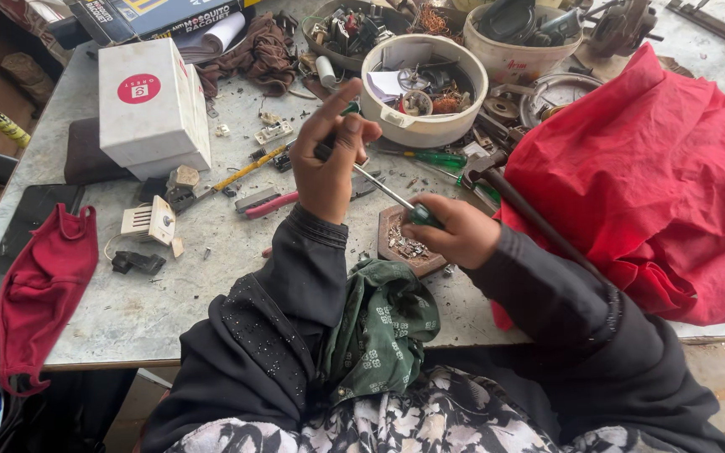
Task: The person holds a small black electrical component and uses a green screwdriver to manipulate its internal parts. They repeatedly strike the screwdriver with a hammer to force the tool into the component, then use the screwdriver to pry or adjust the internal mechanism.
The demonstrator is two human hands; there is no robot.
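Hands in black sleeves work a screwdriver (388,195) over a cluttered grey surface (211,277): the right hand (455,231) is closed around the tool's green handle at about 4 o'clock from frame centre, while the left hand (333,155), just above centre, pinches a small dark part (325,151) against the far end of the metal shaft, forefinger raised. Directly below the shaft, just beside the right hand, lies a brown wooden block (400,243) strewn with tiny screws and metal bits. At 12 o'clock stands a cream round bowl (424,88) holding paper and small components. A crumpled red cloth (656,184) fills the 3 o'clock side, with a dark rod (539,222) resting along its edge. Toward 10 o'clock sits a white cardboard box (151,109) with a red round label; near it, pink-handled pliers (266,203) and a yellow-handled tool (249,168) lie on the surface. A dark red face mask (44,285) rests at 8 o'clock beside a black tablet (23,226), and a beige switch piece (148,221) lies between box and mask. A green patterned scarf (379,323) bunches at the surface's near edge.
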